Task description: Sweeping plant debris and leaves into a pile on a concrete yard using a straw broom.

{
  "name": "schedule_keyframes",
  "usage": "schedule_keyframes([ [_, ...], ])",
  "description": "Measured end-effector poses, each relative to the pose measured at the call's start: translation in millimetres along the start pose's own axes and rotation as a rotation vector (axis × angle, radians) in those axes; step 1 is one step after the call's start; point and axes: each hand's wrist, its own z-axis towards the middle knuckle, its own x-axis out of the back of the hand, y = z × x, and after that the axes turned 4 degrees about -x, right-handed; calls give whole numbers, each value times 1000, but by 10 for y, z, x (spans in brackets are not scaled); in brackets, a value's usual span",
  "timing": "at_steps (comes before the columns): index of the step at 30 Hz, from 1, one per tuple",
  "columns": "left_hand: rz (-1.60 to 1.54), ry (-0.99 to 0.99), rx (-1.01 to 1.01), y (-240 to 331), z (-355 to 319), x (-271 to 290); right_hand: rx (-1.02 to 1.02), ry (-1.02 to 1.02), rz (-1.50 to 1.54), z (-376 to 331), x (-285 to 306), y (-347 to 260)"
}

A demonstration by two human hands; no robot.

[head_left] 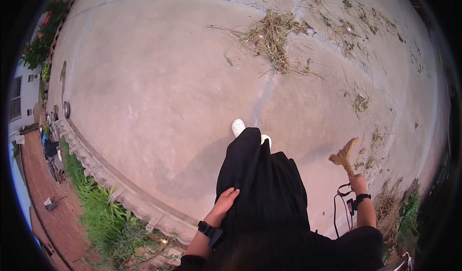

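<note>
My right hand [358, 183] is wrapped round the handle of a short straw hand broom [344, 159]. The broom's fanned, tan head points up and away over the concrete. A thin dark cord [335, 213] hangs in a loop beside that hand. My left hand [226, 201] is at the front of my loose black skirt [262, 194], its fingers curled and closed on the cloth; part of them is hidden. Dark straps with small devices sit on both wrists. Ahead on the ground lies a heap of dry grass [275, 36], apart from the broom.
Loose grass scraps [360, 101] and more litter are strewn over the concrete [154, 83] to the right. A low kerb [115, 187] bends along the left, with green plants [98, 206] beyond it. A metal bowl [67, 109] stands by the kerb. Dry weeds [387, 201] border the near right.
</note>
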Motion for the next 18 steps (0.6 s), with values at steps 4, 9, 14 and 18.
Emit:
schedule_keyframes([
  [4, 4, -41, 11, 502, 165, 23, 264, 102, -57, -569, 458, -575],
  [9, -3, -103, -19, 1125, 716, 158, 675, 184, 95, -842, 445, -2042],
  [14, -138, -215, 0, 1724, 1172, 600, 960, 169, 60, -1135, 580, -4477],
  [18, -135, -55, 143, 2464, 1055, 842, 1084, 98, 46, -1533, 810, -6512],
])
